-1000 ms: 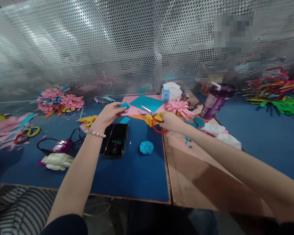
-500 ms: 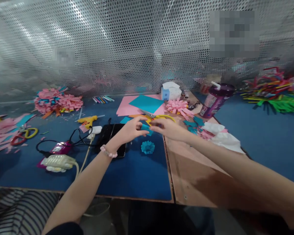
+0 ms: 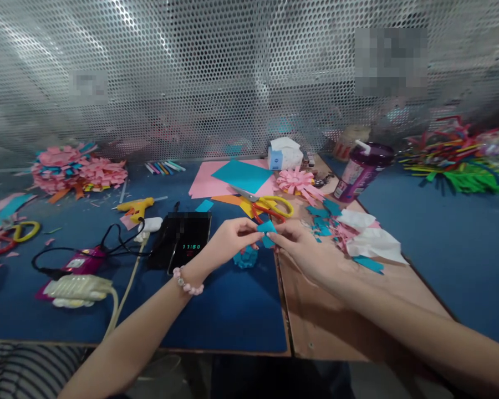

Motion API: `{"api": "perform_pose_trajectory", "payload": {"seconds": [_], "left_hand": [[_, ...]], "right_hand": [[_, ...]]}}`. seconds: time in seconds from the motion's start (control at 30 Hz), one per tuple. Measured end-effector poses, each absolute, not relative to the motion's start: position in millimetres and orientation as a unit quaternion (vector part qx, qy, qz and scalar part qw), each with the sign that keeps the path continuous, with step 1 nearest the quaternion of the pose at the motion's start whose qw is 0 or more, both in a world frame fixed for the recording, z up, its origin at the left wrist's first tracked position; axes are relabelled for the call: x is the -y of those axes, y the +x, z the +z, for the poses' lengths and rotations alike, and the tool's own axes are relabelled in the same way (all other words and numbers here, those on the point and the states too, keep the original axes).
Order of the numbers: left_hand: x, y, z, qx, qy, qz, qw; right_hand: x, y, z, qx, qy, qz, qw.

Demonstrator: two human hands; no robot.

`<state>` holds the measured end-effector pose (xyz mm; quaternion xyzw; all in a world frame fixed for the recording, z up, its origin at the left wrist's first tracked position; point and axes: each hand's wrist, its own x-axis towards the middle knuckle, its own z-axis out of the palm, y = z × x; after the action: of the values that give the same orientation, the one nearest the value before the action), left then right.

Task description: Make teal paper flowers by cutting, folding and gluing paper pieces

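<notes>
Between my two hands is a small piece of blue paper (image 3: 266, 228). My left hand (image 3: 238, 238) pinches its left edge with thumb and fingers; my right hand (image 3: 296, 241) pinches the right side. Just below them a blue paper flower (image 3: 245, 257) sits on the blue table mat, partly covered by my left hand. Right behind the hands lie scissors (image 3: 266, 206) with red and yellow handles, blades pointing left. A phone (image 3: 190, 235) with a lit clock is left of my left hand.
Pink and blue sheets (image 3: 243, 176) lie at the back, near a tissue pack (image 3: 285, 154). A yellow glue gun (image 3: 136, 208) and a power strip (image 3: 79, 288) with cables are on the left. A purple tumbler (image 3: 362, 172) and paper scraps (image 3: 360, 233) stand right.
My hands have moved slightly right and lower, and both now pinch the blue paper piece. A blue scrap now shows beside the white tissue on the right. The view has shifted a little.
</notes>
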<state>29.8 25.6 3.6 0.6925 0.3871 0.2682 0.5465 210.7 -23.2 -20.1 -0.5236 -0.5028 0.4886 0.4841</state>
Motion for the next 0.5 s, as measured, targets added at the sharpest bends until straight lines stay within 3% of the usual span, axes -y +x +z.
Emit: {"api": "perform_pose_trajectory", "payload": {"seconds": [0.5], "left_hand": [[-21,32,-2,-0.411,0.681,0.261,0.546]], "right_hand": [[22,212,-36,0.507,-0.501,0.490,0.502]]}}
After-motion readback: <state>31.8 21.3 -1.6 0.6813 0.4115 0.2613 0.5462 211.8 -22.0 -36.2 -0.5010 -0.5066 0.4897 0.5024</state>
